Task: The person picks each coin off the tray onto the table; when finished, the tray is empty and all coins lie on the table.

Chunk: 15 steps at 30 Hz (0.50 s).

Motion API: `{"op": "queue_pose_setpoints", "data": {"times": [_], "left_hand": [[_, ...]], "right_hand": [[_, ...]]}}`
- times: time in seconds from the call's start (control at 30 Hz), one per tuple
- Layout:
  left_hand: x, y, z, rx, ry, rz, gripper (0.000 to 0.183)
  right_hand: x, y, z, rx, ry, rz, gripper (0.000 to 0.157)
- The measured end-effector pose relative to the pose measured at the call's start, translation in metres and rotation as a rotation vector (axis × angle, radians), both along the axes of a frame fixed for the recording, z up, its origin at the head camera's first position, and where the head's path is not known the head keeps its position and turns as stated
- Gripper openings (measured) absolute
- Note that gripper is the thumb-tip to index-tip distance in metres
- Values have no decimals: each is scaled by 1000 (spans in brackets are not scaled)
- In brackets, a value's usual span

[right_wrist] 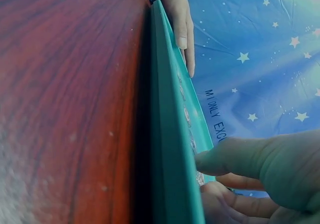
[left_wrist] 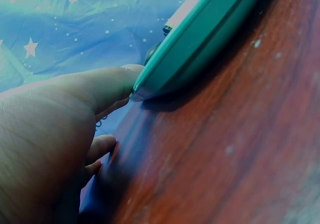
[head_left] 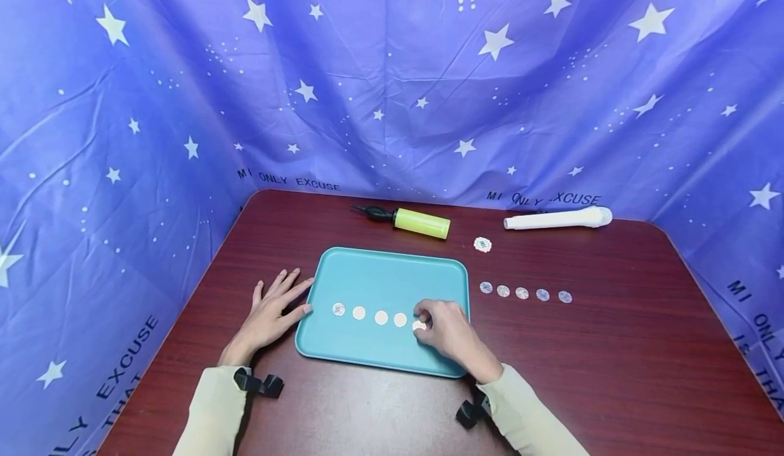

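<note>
My right hand (head_left: pixel 450 333) pinches the end disc (head_left: pixel 419 326) of the five-disc row (head_left: pixel 381 318), near the right rim of the teal tray (head_left: pixel 386 272). Left hand (head_left: pixel 267 318) splayed, touching left rim. More tray floor beyond the row. Woodgrain table (head_left: pixel 612 367), starry blue curtain (head_left: pixel 380 41) around.

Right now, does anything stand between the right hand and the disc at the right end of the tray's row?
Nothing visible does. The right hand pinches that disc on the tray; the neighbouring disc lies apart to its left, not in between.
</note>
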State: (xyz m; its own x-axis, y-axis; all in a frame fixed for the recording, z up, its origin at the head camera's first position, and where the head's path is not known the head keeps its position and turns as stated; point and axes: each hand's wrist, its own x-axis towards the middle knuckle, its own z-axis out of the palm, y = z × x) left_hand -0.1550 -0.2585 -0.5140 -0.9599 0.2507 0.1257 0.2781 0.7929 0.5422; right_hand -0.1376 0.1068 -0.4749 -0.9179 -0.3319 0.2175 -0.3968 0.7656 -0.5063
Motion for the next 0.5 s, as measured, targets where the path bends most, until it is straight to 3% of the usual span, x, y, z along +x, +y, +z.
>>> {"op": "queue_pose_setpoints", "data": {"times": [0.23,0.5], "left_hand": [[0,0,0,-8,-22,2,57],[0,0,2,-6,-22,4,57]], "right_hand": [[0,2,-1,-21,-8,27,10],[-2,6,2,-62,-104,70,8]]}}
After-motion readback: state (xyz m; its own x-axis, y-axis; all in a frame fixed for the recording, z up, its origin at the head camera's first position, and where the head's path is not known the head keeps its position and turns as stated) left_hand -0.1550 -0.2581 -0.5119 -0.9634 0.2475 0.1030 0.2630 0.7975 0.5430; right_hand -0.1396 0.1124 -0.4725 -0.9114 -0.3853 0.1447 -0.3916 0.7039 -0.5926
